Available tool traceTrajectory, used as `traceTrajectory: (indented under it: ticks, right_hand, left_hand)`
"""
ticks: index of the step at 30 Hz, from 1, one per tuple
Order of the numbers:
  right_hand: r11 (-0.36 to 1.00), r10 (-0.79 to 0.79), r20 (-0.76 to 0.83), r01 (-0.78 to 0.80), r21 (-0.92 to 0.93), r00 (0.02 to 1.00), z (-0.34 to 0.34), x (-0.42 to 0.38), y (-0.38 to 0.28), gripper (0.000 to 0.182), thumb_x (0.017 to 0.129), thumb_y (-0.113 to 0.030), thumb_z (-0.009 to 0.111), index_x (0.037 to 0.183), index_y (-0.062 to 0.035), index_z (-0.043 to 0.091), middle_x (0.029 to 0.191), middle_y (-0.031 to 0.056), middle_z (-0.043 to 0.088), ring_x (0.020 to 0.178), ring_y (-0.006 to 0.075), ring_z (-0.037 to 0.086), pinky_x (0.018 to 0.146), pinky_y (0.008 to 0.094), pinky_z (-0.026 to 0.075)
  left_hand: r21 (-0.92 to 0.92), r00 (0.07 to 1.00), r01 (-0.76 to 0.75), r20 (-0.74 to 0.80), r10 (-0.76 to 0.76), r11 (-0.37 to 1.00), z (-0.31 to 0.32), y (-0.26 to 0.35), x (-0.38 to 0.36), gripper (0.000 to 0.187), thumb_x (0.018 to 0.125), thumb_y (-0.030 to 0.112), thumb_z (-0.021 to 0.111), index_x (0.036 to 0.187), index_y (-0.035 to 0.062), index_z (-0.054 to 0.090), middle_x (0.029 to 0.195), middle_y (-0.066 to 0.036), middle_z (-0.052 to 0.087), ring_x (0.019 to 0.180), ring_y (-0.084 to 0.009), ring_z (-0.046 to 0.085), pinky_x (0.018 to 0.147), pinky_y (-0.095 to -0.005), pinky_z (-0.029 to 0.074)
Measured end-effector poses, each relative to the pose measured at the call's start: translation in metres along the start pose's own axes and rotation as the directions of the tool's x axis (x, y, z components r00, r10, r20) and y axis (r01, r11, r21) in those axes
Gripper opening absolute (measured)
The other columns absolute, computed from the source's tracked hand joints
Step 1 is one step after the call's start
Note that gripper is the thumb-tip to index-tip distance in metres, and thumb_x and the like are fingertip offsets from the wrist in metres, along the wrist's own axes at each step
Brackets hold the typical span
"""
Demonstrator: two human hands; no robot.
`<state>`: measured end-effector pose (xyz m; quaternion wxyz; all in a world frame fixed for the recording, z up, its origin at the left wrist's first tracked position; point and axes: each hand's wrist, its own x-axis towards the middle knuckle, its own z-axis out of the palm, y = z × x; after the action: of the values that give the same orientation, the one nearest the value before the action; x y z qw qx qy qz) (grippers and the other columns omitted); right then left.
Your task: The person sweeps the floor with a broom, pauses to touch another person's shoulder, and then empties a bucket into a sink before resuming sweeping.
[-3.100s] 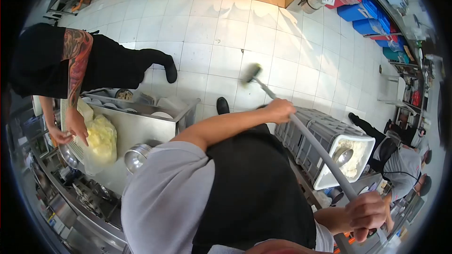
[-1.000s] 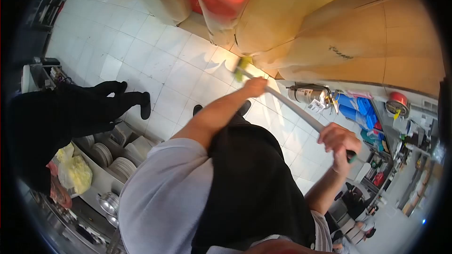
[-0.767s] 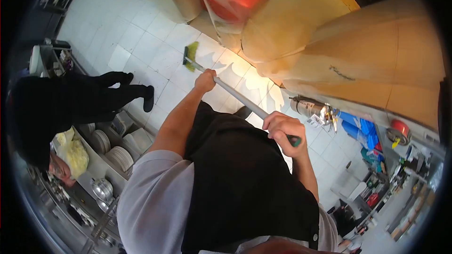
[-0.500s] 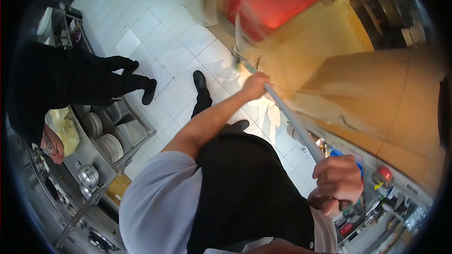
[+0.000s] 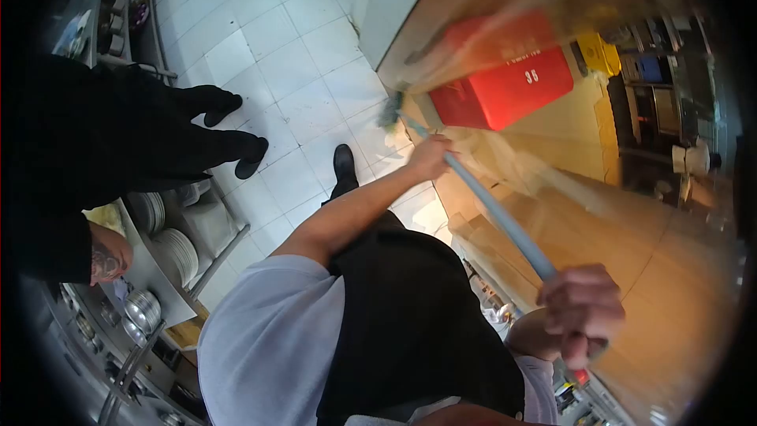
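Note:
A long grey-handled broom [image 5: 505,219] slants across the middle of the view. My left hand [image 5: 431,156] is closed round its lower shaft, close to the broom head. Higher up, my right hand [image 5: 582,312] wraps the handle's top end and looks slightly blurred. Greenish bristles [image 5: 390,110] meet the white tiled floor [image 5: 315,71] beside the lower corner of a pale panel [image 5: 394,0]. Just right of the bristles sits a red box [image 5: 505,91] with white lettering.
Another person in black [image 5: 118,134] stands at left by a metal counter [image 5: 158,288]. Stacked plates [image 5: 175,256] and metal bowls [image 5: 143,312] are there. A yellow object [image 5: 599,54] lies beyond the red box. Brown panelling [image 5: 599,244] runs along my right.
The view has turned, so the red box appears lower and further right. The bristles have shifted slightly left in view. Both hands keep their hold on the broom.

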<state>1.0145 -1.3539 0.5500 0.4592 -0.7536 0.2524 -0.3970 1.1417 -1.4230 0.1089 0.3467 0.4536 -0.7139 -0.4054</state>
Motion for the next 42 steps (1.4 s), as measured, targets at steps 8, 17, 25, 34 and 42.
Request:
traceTrajectory:
  ticks: [8,17,25,34,42]
  right_hand:
    - [0.994,0.072,-0.014,-0.073,-0.078,0.997,0.03,0.106,0.093,0.053,0.1,-0.042,0.074,0.071,0.0006,0.061,0.059,0.0068,0.056,0.053,0.0265,0.058,0.054,0.0373,0.048]
    - [0.987,-0.012,0.076,-0.001,0.158,0.997,0.007,0.106,0.102,0.05,0.103,-0.037,0.07,0.073,0.0017,0.061,0.064,0.0093,0.058,0.059,0.0279,0.061,0.056,0.037,0.05]
    - [0.905,-0.335,0.471,0.139,0.403,0.816,-0.136,0.082,0.06,0.05,0.107,-0.048,0.062,0.098,0.0012,0.067,0.078,0.0143,0.068,0.064,0.03,0.069,0.058,0.039,0.058]
    - [0.653,0.369,0.465,-0.581,0.486,0.805,-0.03,0.099,0.159,0.042,0.115,-0.037,0.047,0.096,0.0002,0.054,0.081,0.0131,0.061,0.081,0.0269,0.069,0.065,0.037,0.066]
    - [0.82,0.107,0.617,-0.421,0.389,0.78,0.03,0.175,0.143,0.045,0.113,-0.024,0.051,0.076,0.0017,0.054,0.073,0.0106,0.055,0.073,0.0249,0.064,0.059,0.0359,0.061]
  left_hand:
    - [-0.042,0.968,0.213,-0.123,-0.217,0.976,-0.06,-0.103,0.061,0.026,0.091,0.038,0.075,0.087,0.0118,0.075,0.097,-0.016,0.071,0.094,-0.0397,0.069,0.084,-0.0506,0.056]
    - [0.14,0.838,0.48,-0.365,-0.405,0.866,-0.153,-0.089,0.032,0.035,0.094,0.038,0.075,0.083,0.0049,0.069,0.097,-0.016,0.068,0.1,-0.0397,0.066,0.085,-0.0514,0.054]
    - [0.238,0.87,0.41,-0.394,-0.298,0.881,-0.097,0.053,-0.014,0.026,0.089,0.025,0.076,0.103,0.0074,0.065,0.102,-0.015,0.068,0.103,-0.0397,0.065,0.084,-0.053,0.054]
    - [-0.135,0.317,0.878,-0.554,-0.77,0.459,0.049,0.054,-0.183,0.038,0.091,0.043,0.075,0.086,0.0061,0.071,0.097,-0.018,0.072,0.093,-0.0409,0.071,0.08,-0.0538,0.056]
    - [-0.442,0.068,0.71,-0.731,-0.679,0.547,-0.022,-0.037,-0.059,0.051,0.1,0.052,0.065,0.083,0.0034,0.067,0.093,-0.023,0.07,0.094,-0.0457,0.066,0.082,-0.0547,0.052]
